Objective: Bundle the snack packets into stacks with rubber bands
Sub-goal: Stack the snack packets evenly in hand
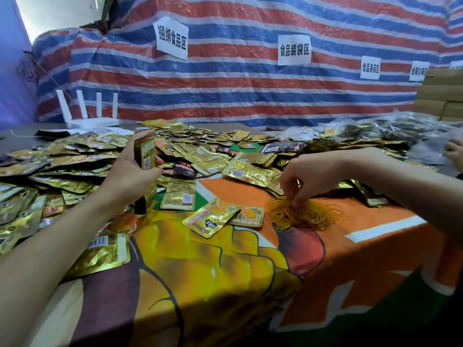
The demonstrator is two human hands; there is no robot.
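Tablecloth — rubber-band heap beneath right grip, pinching into it | left grip — clasps upright packet stack

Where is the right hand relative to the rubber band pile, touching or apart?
Touching. The head view shows the right hand with fingertips sunk into the rubber band pile, no gap.

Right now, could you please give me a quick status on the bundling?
Left hand grips upright packet stack. Right hand reaching down into rubber band pile; whether a band is pinched, cannot tell. Loose packets beside pile, not blocking.
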